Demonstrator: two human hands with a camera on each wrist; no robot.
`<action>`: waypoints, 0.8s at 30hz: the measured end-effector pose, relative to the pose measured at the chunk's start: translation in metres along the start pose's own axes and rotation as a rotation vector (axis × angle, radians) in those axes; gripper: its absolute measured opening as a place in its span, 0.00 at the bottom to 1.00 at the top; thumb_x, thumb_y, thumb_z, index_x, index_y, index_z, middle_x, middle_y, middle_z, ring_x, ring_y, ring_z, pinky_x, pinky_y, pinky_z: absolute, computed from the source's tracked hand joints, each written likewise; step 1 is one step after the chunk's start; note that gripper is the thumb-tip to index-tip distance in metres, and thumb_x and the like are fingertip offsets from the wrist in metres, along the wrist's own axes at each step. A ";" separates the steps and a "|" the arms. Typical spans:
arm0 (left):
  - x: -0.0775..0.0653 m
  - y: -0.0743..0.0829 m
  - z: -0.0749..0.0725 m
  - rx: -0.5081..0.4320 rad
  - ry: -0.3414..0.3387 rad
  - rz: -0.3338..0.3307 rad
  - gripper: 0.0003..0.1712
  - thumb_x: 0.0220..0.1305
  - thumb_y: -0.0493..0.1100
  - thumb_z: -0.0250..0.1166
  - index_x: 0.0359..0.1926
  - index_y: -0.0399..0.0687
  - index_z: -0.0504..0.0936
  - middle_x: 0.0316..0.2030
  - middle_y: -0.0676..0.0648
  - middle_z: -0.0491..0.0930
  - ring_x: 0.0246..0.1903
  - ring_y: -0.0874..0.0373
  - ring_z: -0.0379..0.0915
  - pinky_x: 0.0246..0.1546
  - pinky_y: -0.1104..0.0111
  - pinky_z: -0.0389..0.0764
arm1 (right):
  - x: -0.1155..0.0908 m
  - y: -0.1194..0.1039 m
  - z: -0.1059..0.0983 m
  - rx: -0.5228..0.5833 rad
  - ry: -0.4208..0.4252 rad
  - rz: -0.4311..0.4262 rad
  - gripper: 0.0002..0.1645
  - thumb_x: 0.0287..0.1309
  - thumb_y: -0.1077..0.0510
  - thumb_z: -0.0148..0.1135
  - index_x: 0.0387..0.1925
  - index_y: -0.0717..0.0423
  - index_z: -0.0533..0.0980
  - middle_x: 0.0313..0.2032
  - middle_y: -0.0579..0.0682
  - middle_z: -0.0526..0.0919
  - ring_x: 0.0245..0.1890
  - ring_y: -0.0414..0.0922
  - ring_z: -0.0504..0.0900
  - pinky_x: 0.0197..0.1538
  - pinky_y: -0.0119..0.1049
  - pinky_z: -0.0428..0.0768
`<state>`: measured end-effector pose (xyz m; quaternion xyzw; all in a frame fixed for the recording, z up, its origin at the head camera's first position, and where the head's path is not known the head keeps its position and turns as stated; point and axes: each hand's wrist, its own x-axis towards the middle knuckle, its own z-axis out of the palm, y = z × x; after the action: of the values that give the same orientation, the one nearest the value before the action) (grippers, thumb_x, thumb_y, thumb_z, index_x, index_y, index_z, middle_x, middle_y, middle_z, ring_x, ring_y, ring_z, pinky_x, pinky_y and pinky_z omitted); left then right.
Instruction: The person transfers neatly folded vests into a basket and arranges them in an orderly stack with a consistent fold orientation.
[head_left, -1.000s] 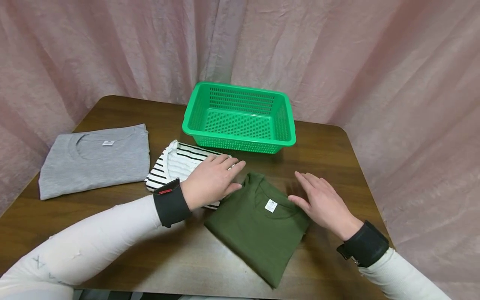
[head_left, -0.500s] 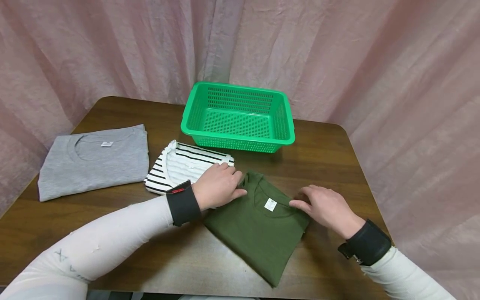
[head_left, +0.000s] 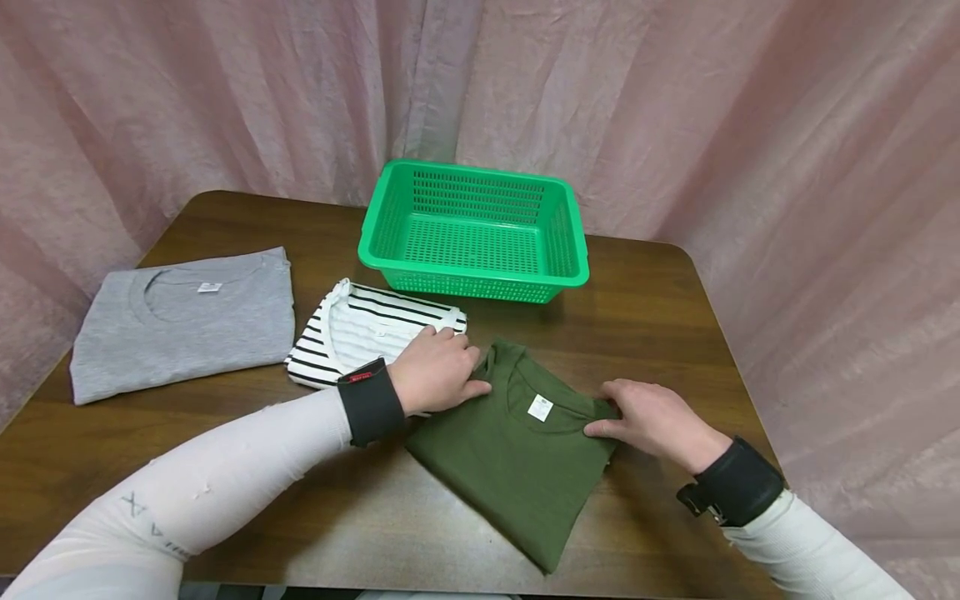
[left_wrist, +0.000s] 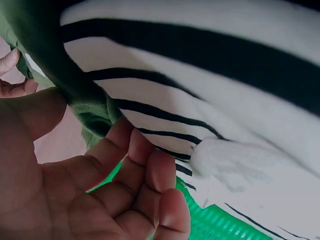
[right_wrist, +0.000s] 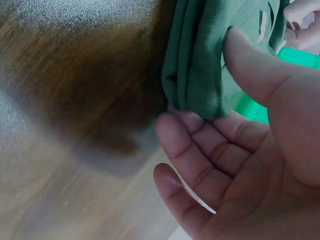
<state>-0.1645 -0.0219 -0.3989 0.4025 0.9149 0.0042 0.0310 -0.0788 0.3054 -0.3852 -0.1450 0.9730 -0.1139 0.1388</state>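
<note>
A folded dark green T-shirt [head_left: 517, 475] lies at an angle on the table, its neckline and white label facing up. My right hand [head_left: 654, 418] pinches its right shoulder edge, thumb on top; in the right wrist view the fingertips [right_wrist: 172, 132] curl under the folded layers. At its left shoulder my left hand [head_left: 437, 371] grips the edge between thumb and curled fingers. That hand also covers part of a folded black-and-white striped T-shirt [head_left: 375, 321], whose near right corner is hidden. The left wrist view has the striped cloth [left_wrist: 145, 95] right beside the fingers.
Behind the shirts stands a green plastic basket [head_left: 474, 279] with nothing in it. A folded grey T-shirt [head_left: 202, 333] lies at the left of the brown wooden table [head_left: 645, 317]. Pink curtains [head_left: 600, 108] hang around the table's back and sides.
Both hands have lowered onto the green T-shirt's shoulder edges. The left hand slid right and nearer, uncovering more of the striped shirt; the right fingers went from straight to pinching the cloth.
</note>
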 end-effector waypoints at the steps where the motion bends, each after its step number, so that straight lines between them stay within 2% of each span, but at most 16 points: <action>1: 0.000 0.000 0.000 -0.001 -0.009 -0.002 0.28 0.78 0.66 0.67 0.53 0.45 0.90 0.44 0.43 0.86 0.47 0.42 0.82 0.49 0.48 0.79 | 0.001 0.000 0.001 0.005 -0.002 -0.001 0.22 0.63 0.40 0.81 0.43 0.51 0.84 0.32 0.39 0.80 0.30 0.39 0.76 0.35 0.44 0.77; 7: 0.003 0.000 0.000 0.002 -0.043 -0.009 0.29 0.78 0.65 0.67 0.57 0.44 0.89 0.48 0.42 0.86 0.51 0.41 0.82 0.53 0.46 0.78 | 0.005 0.001 0.004 0.037 0.008 -0.037 0.15 0.66 0.46 0.81 0.36 0.46 0.81 0.27 0.38 0.75 0.27 0.38 0.71 0.32 0.39 0.71; 10: 0.005 0.000 0.001 -0.002 -0.053 -0.018 0.29 0.77 0.65 0.68 0.57 0.46 0.90 0.47 0.43 0.86 0.51 0.41 0.82 0.53 0.46 0.77 | 0.008 0.002 0.003 0.045 0.008 -0.065 0.13 0.67 0.48 0.80 0.37 0.46 0.81 0.29 0.37 0.77 0.27 0.38 0.71 0.32 0.39 0.71; 13: 0.005 -0.002 0.003 -0.002 -0.057 -0.030 0.27 0.77 0.64 0.69 0.55 0.47 0.90 0.46 0.44 0.87 0.50 0.42 0.82 0.52 0.47 0.77 | 0.014 0.004 0.001 0.043 -0.004 -0.082 0.12 0.69 0.50 0.79 0.38 0.47 0.81 0.31 0.38 0.78 0.28 0.38 0.73 0.34 0.40 0.73; 17: 0.006 -0.004 0.006 -0.001 -0.048 -0.040 0.24 0.76 0.63 0.70 0.47 0.48 0.91 0.42 0.45 0.87 0.45 0.42 0.82 0.49 0.50 0.77 | 0.024 0.009 -0.003 0.038 -0.016 -0.084 0.11 0.69 0.51 0.78 0.39 0.47 0.81 0.32 0.39 0.80 0.31 0.39 0.75 0.38 0.42 0.76; 24: 0.005 -0.003 0.008 0.010 -0.031 -0.067 0.25 0.75 0.65 0.70 0.44 0.47 0.90 0.40 0.45 0.87 0.42 0.42 0.81 0.48 0.50 0.75 | 0.038 0.015 -0.009 0.047 -0.036 -0.080 0.10 0.69 0.52 0.78 0.41 0.49 0.83 0.36 0.41 0.82 0.34 0.41 0.77 0.39 0.43 0.77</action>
<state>-0.1694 -0.0203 -0.4072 0.3718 0.9273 -0.0078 0.0435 -0.1207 0.3089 -0.3895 -0.1826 0.9608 -0.1393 0.1551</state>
